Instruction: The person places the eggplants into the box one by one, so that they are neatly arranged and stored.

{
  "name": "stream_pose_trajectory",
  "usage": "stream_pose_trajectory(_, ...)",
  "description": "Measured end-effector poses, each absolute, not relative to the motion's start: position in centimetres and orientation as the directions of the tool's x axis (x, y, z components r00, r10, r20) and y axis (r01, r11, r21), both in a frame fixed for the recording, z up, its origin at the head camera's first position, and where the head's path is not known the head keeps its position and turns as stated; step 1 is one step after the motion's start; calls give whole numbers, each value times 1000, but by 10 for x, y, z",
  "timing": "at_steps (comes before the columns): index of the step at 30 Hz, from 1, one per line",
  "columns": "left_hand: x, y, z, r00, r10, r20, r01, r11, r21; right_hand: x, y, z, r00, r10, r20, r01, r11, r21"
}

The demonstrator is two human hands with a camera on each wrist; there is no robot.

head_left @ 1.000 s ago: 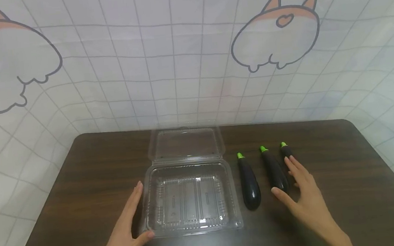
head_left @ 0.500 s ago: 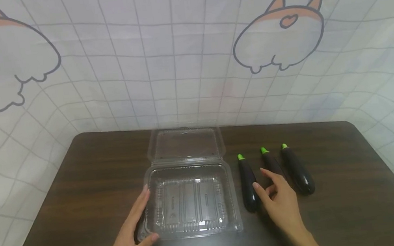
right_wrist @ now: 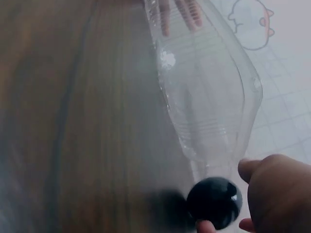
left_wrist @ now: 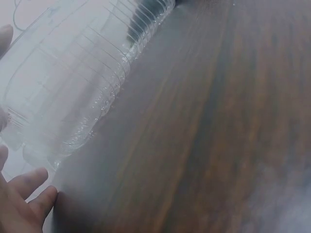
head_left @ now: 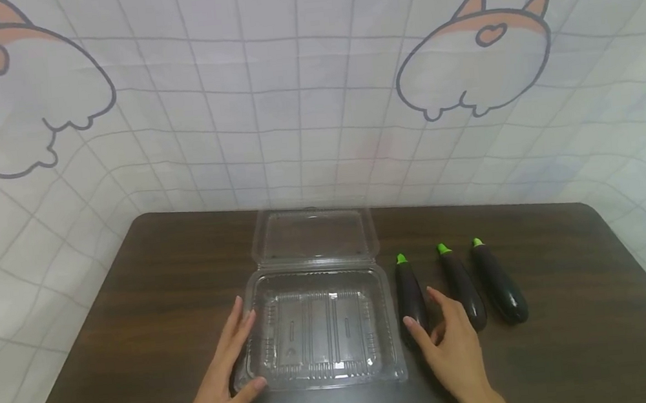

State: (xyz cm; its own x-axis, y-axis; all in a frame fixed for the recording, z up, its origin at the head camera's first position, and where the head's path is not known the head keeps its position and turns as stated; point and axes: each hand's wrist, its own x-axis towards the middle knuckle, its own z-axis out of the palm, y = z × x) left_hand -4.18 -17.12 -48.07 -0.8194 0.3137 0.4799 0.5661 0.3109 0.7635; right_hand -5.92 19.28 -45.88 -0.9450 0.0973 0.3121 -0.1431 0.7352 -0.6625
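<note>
A clear plastic clamshell container [head_left: 340, 380] lies on the table with its lid [head_left: 314, 235] folded back. My left hand [head_left: 220, 383] is at its left side, fingers along the rim and thumb at the front left corner. Just right of the container lies the leftmost eggplant [head_left: 406, 281], dark purple with a green stem end. My right hand [head_left: 454, 351] straddles its lower part, thumb over the left side and index finger at the right. In the right wrist view, the round end of that eggplant [right_wrist: 214, 201] shows between the thumb and a fingertip, with a gap at the thumb.
The middle eggplant [head_left: 464, 288] and the right eggplant [head_left: 500, 285] lie side by side to the right of my right hand. Behind the dark wooden table [head_left: 150, 283] hangs a white grid-patterned cloth [head_left: 301, 100] with cartoon animals.
My right hand has moved left from the right-hand eggplants to the leftmost one. My left hand has stayed beside the container, its fingers shifting slightly at the rim. The eggplants lie in place.
</note>
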Motion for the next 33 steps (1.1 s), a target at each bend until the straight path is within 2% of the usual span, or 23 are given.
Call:
stream_pose_trajectory(12, -39, -170, -484, -816, 324, 478, 565, 280, 776, -53, 192, -465, -970, 99, 221, -77, 739, -669)
stream_pose_trajectory(21, -40, -170, -480, -829, 318, 460, 547, 295, 783, -53, 187, -464, -961, 176, 215, -22, 723, -690)
stream_pose_trajectory(27, -41, -171, -479, -833, 308, 459, 545, 314, 778, -54, 185, -459, -950, 197, 242, -28, 718, -696)
stream_pose_trajectory(33, -42, -171, -481, -822, 311, 476, 563, 322, 761, -51, 184, -459, -953, 219, 209, 8, 708, -706)
